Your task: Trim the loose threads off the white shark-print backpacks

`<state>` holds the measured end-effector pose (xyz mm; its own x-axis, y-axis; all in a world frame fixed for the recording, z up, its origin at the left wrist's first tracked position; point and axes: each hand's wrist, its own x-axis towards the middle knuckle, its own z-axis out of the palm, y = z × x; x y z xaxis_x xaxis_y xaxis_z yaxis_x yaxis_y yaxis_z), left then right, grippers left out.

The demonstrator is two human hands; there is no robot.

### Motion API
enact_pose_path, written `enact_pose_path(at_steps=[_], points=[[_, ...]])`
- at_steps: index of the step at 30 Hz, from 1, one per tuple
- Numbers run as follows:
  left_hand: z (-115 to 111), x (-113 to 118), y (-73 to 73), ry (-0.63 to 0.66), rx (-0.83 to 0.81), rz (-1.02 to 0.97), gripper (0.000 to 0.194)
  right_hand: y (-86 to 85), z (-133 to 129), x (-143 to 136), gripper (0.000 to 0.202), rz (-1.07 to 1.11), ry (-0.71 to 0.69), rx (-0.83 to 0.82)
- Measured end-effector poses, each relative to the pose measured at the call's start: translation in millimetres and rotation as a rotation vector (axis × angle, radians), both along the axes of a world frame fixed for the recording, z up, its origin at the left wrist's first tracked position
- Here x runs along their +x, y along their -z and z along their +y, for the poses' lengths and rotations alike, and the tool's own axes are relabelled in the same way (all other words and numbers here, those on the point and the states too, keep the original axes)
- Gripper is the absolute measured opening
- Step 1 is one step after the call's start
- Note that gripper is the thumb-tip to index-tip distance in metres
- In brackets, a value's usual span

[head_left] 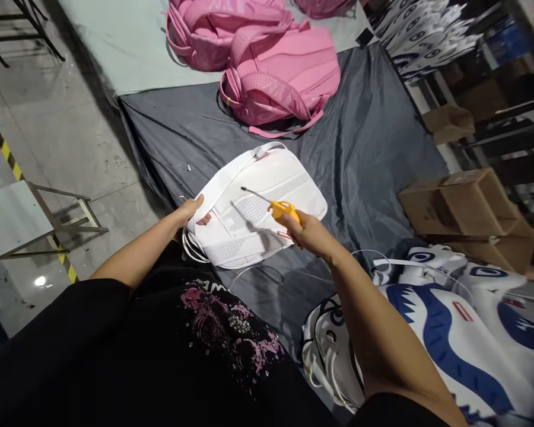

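Observation:
A white backpack [267,204] lies on the dark grey cloth with its padded, perforated panel and straps facing up. My left hand [194,212] grips the backpack's left edge by a strap, thumb on top and some fingers showing past the strap. In my right hand [303,230] is a yellow air blow gun [283,210], held above the backpack's right part. Its thin dark nozzle points to the upper left, over the panel. A thin pale hose runs off to the right behind my right forearm. A small red-edged label shows beneath the blow gun.
Pink backpacks [289,71] lie at the far side of the dark cloth [360,124]. White-and-blue patterned bags [449,320] fill the lower right. Cardboard boxes [458,204] stand at the right. A stool [15,219] is on the floor at left.

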<state>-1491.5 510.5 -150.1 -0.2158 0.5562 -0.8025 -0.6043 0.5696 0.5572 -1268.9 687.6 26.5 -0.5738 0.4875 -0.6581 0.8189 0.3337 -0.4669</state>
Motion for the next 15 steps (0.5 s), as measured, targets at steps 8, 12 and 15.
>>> enact_pose_path(at_steps=[8, 12, 15], points=[[5, 5, -33.2, 0.539, 0.069, 0.502, 0.045, -14.4, 39, -10, 0.038, -0.161, -0.002, 0.389], [-1, 50, -63.1, 0.668, 0.141, 1.236, 0.07, -33.6, 72, 30, 0.042, -0.274, 0.028, 0.501], [-8, 109, -71.3, 0.96, 0.414, 1.363, 0.092, -46.0, 71, 60, 0.044, -0.352, 0.027, 0.573]])
